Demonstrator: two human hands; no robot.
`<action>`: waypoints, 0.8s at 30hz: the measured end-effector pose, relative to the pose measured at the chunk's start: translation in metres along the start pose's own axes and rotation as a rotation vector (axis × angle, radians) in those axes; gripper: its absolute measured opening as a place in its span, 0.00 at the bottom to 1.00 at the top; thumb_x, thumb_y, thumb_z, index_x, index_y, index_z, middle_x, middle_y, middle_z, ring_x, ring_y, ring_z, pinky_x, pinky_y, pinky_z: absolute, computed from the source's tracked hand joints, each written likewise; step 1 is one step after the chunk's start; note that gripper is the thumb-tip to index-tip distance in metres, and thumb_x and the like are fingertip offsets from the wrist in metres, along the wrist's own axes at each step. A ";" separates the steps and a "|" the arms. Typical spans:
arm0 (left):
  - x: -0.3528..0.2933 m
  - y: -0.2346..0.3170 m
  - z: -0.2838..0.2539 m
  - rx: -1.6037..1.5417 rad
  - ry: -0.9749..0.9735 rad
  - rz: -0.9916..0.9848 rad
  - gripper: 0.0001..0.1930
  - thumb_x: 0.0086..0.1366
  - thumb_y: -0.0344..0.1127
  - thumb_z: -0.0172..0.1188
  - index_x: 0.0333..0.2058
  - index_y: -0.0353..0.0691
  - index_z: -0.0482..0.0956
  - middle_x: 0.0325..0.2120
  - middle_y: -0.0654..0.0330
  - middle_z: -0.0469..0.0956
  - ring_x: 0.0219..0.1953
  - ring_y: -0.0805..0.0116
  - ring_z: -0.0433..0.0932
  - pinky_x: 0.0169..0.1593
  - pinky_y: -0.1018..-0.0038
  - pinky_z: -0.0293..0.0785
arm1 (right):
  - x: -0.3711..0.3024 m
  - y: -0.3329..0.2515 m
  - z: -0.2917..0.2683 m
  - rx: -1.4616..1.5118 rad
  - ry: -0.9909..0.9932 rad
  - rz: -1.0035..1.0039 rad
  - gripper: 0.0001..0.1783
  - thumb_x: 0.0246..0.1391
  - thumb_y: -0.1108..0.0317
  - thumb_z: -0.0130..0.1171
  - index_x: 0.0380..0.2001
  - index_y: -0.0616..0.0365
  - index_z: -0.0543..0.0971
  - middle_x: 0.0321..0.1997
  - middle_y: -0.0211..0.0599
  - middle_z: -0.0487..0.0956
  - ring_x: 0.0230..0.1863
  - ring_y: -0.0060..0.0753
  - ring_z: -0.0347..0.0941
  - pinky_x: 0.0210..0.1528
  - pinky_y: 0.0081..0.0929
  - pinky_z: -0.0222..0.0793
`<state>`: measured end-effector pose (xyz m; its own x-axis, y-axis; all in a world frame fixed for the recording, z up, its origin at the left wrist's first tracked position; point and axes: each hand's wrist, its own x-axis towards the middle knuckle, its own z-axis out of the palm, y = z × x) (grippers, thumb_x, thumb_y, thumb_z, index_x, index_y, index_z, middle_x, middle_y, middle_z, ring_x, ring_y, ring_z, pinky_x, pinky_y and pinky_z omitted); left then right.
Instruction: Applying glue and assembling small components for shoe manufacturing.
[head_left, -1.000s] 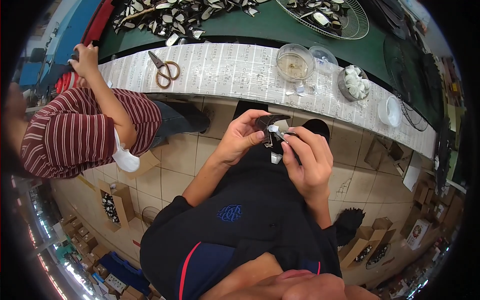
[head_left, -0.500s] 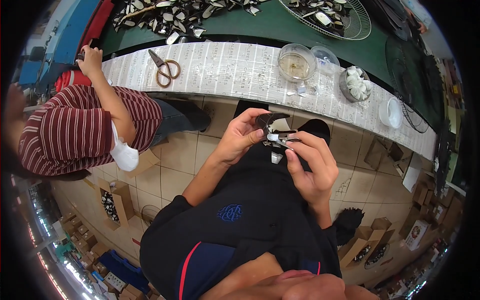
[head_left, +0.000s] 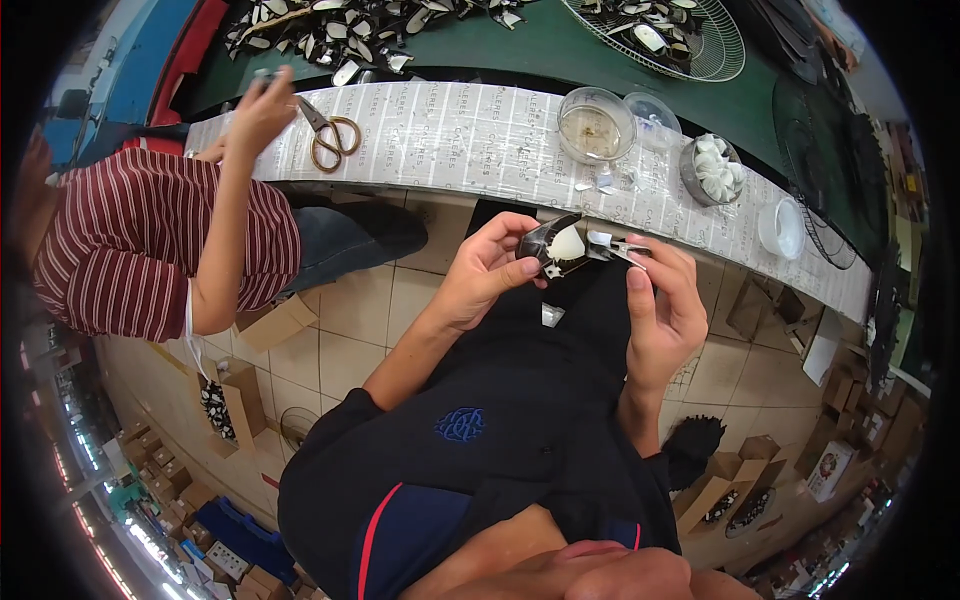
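My left hand (head_left: 492, 262) grips a glossy black curved shoe piece (head_left: 540, 240) with a pale, whitish inner face, held in front of the table's near edge. Facing it, my right hand (head_left: 665, 300) pinches a slim metal tool like tweezers (head_left: 628, 250), with a small white pad (head_left: 599, 239) at its tip. A narrow gap separates the pad from the shoe piece. Part of the tool is covered by my fingers. Beyond my hands, a clear round tub (head_left: 596, 128) with some brownish contents sits on the table, near a metal bowl (head_left: 711, 169) of white wads.
Dark-handled scissors (head_left: 330, 135) lie on the paper-covered table edge (head_left: 440, 130). A heap of black and white pieces (head_left: 360, 35) and a wire basket (head_left: 718, 60) stand farther back. At left, a person in a striped shirt (head_left: 180, 220) reaches across; a white cup (head_left: 781, 226) is at right.
My right hand has drawn the tool and white pad rightward, away from the shoe piece, whose pale face now shows more. The neighbour's hand has moved right, toward the scissors.
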<state>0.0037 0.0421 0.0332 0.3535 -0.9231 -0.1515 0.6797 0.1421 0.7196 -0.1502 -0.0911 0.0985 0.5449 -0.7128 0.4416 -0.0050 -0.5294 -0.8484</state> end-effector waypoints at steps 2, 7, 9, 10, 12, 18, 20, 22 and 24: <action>0.001 0.002 0.004 0.001 -0.009 -0.005 0.21 0.62 0.29 0.64 0.52 0.35 0.67 0.43 0.59 0.75 0.43 0.74 0.76 0.46 0.73 0.77 | -0.001 0.004 0.002 0.122 -0.021 0.061 0.08 0.49 0.79 0.65 0.34 0.65 0.82 0.42 0.41 0.83 0.47 0.36 0.72 0.53 0.31 0.66; 0.000 0.000 0.007 -0.002 -0.003 -0.047 0.25 0.60 0.34 0.67 0.52 0.36 0.66 0.42 0.54 0.76 0.42 0.66 0.79 0.40 0.72 0.80 | -0.007 0.012 0.008 0.186 -0.090 0.055 0.09 0.48 0.79 0.65 0.35 0.63 0.83 0.42 0.40 0.83 0.51 0.38 0.70 0.56 0.33 0.64; 0.001 0.000 0.009 -0.003 -0.005 -0.044 0.25 0.60 0.34 0.67 0.51 0.35 0.65 0.42 0.54 0.76 0.42 0.67 0.79 0.40 0.71 0.80 | -0.008 0.012 0.009 0.217 -0.090 0.060 0.09 0.47 0.78 0.65 0.35 0.63 0.83 0.43 0.40 0.83 0.51 0.39 0.70 0.56 0.33 0.64; 0.001 0.000 0.009 -0.004 -0.008 -0.042 0.25 0.60 0.34 0.67 0.51 0.35 0.65 0.42 0.54 0.76 0.42 0.67 0.79 0.40 0.71 0.80 | -0.008 0.012 0.009 0.217 -0.090 0.059 0.09 0.47 0.78 0.65 0.35 0.63 0.83 0.43 0.40 0.83 0.51 0.39 0.70 0.56 0.33 0.64; 0.001 -0.002 0.009 -0.004 -0.018 -0.039 0.25 0.60 0.34 0.66 0.51 0.35 0.65 0.42 0.54 0.76 0.42 0.68 0.79 0.40 0.71 0.80 | -0.009 0.014 0.010 0.209 -0.087 0.055 0.08 0.48 0.78 0.65 0.35 0.62 0.83 0.43 0.39 0.83 0.51 0.39 0.70 0.56 0.33 0.64; 0.001 0.001 0.015 -0.009 -0.051 -0.047 0.19 0.63 0.31 0.64 0.49 0.35 0.67 0.42 0.59 0.73 0.43 0.74 0.75 0.43 0.72 0.79 | -0.008 0.011 0.008 0.103 -0.098 0.031 0.08 0.47 0.76 0.67 0.34 0.61 0.83 0.42 0.38 0.84 0.49 0.38 0.72 0.54 0.32 0.63; 0.002 0.002 0.017 -0.006 -0.059 -0.048 0.19 0.63 0.31 0.64 0.49 0.35 0.67 0.42 0.59 0.73 0.43 0.74 0.75 0.43 0.72 0.78 | -0.008 0.010 0.008 0.085 -0.090 0.026 0.08 0.47 0.76 0.67 0.33 0.61 0.83 0.41 0.38 0.84 0.48 0.38 0.72 0.54 0.32 0.62; 0.002 0.002 0.019 -0.015 -0.059 -0.058 0.19 0.63 0.30 0.64 0.49 0.35 0.67 0.41 0.59 0.73 0.43 0.74 0.75 0.43 0.72 0.78 | -0.008 0.010 0.008 0.069 -0.085 0.022 0.08 0.47 0.75 0.67 0.33 0.61 0.83 0.41 0.37 0.84 0.48 0.38 0.73 0.54 0.32 0.62; 0.002 0.002 0.019 -0.014 -0.063 -0.060 0.19 0.63 0.30 0.64 0.48 0.35 0.67 0.41 0.59 0.73 0.43 0.74 0.75 0.43 0.73 0.78 | -0.008 0.009 0.008 0.006 -0.058 -0.005 0.08 0.46 0.75 0.67 0.33 0.60 0.83 0.41 0.37 0.84 0.48 0.38 0.74 0.54 0.32 0.61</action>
<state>-0.0066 0.0336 0.0471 0.2716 -0.9505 -0.1507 0.7072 0.0909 0.7012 -0.1475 -0.0864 0.0845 0.5927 -0.6822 0.4280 0.0030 -0.5296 -0.8483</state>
